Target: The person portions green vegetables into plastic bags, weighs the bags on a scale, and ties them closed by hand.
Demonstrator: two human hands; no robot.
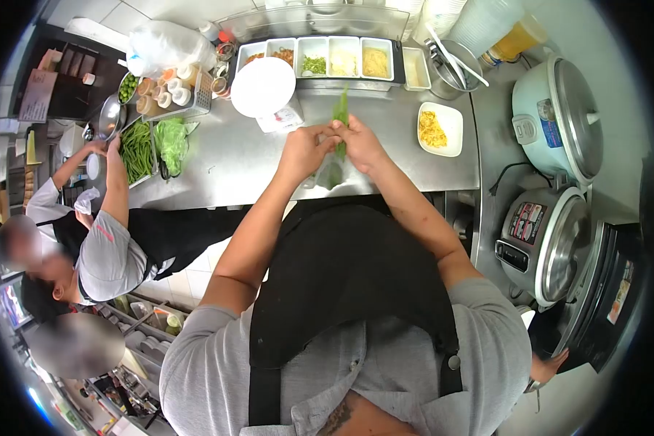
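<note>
Close together above the steel counter (225,156), my left hand (309,150) and my right hand (360,145) are closed, fingertips meeting, around a narrow green leaf (341,109). Its upper end sticks out above my fingers, and part of it is hidden by them. Below my hands, near the counter's front edge, lies something dark green and partly see-through (332,174); I cannot make out what it is. Beyond my left hand is a white round plate-like top (263,87) on a boxy base. A white square dish (452,131) with yellow shredded food stands right of my right hand.
Topping tubs (314,67) line the counter's back. Green beans (136,151), a bag of leafy greens (172,145) and a basket of bottles (184,91) sit left. Two rice cookers (552,120) stand right. Co-workers are at left; another person's hand (548,365) shows lower right.
</note>
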